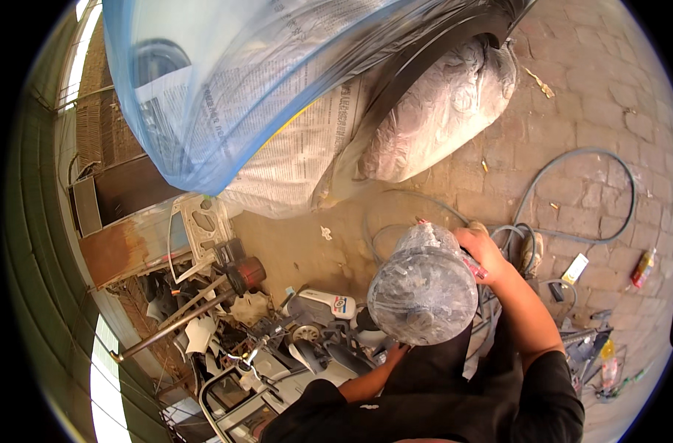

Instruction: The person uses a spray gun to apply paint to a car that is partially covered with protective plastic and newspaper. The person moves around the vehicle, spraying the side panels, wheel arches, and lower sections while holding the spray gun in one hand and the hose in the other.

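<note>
My right hand (483,252) is closed around the handle of a spray gun with a large, dusty, see-through cup (424,299) on top. The cup hides most of the gun; small red parts show beside my fingers and at its far end. My left hand (398,353) is low beside my thigh, partly behind the cup, its fingers too hidden to read. Ahead stands a vehicle body covered with blue-tinted plastic film (196,159) and newspaper (307,151). Its wheel (443,111) is wrapped in cloudy plastic. The gun is apart from the newspaper's lower edge.
A grey hose (632,188) loops over the brick paving at right, by my shoe (532,255). A bottle with red liquid (643,269) and a small box (575,269) lie there. At left are a bare door frame (203,221), a scooter (322,303) and piled scrap parts.
</note>
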The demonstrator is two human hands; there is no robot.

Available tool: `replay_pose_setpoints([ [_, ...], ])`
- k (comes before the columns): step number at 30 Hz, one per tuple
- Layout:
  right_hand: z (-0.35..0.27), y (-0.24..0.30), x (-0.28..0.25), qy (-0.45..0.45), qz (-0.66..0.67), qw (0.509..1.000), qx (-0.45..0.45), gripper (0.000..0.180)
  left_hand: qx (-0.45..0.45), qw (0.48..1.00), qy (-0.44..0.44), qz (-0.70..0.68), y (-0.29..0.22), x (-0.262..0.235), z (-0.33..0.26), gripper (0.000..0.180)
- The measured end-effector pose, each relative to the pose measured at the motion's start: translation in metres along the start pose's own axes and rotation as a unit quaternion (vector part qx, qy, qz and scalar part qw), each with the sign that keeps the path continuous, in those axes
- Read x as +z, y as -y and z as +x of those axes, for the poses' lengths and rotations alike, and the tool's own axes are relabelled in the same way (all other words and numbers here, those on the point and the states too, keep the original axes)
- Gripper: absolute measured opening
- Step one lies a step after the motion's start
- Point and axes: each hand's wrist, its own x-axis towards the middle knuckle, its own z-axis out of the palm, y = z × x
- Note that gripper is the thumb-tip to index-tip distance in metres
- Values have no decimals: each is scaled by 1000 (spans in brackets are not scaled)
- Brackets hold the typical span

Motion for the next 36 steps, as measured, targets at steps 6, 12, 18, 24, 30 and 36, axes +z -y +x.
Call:
replay_pose_setpoints([
  [6,-7,-1,-42,-120,-22,992,-31,44,-70,996,-39,-38,-24,39,-17,42],
  [12,-9,11,-31,-199,-106,973,39,41,-28,989,-117,-82,-61,34,-4,36],
  [18,5,19,36,-11,-131,991,-32,40,31,991,-83,-101,-34,50,13,46],
  [24,3,12,48,26,-168,983,-68,46,-37,998,-42,-26,-44,12,5,46],
  [30,4,8,19,-228,-108,967,-36,38,8,998,-47,-34,-12,-12,21,40],
  [36,18,19,-2,-336,-118,934,3,38,8,996,-69,-63,-14,-26,9,39],
])
